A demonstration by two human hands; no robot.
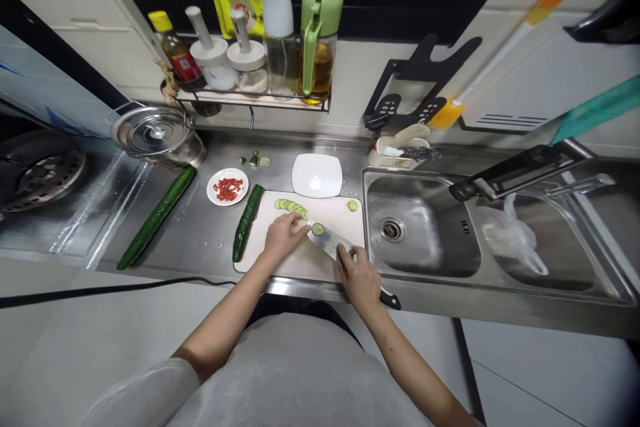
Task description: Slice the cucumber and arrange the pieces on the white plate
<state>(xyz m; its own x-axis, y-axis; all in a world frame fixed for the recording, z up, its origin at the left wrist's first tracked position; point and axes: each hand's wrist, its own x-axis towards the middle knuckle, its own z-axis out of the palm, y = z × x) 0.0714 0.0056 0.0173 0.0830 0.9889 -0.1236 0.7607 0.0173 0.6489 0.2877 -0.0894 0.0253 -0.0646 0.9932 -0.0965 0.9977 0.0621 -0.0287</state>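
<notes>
My right hand (361, 275) grips a kitchen knife (327, 241), its black handle end jutting out past the palm. The blade lies low over the white cutting board (280, 260), pointing to the left. A cucumber slice (318, 229) rests at the blade near its tip. My left hand (283, 238) is over the board with thumb and fingers apart, beside the blade tip. Just beyond its fingers, an overlapping row of cucumber slices (291, 207) lies on the board. Another few slices (353, 205) sit at the board's far right corner. A cucumber piece (248, 223) lies along the left edge.
A whole cucumber (157, 219) and a plate of chopped red pepper (228, 187) are on the left. Behind the board are a white square plate (317, 175) and cucumber ends (254, 159). A lidded steel pot (157, 133) stands back left; the sink (425, 223) adjoins on the right.
</notes>
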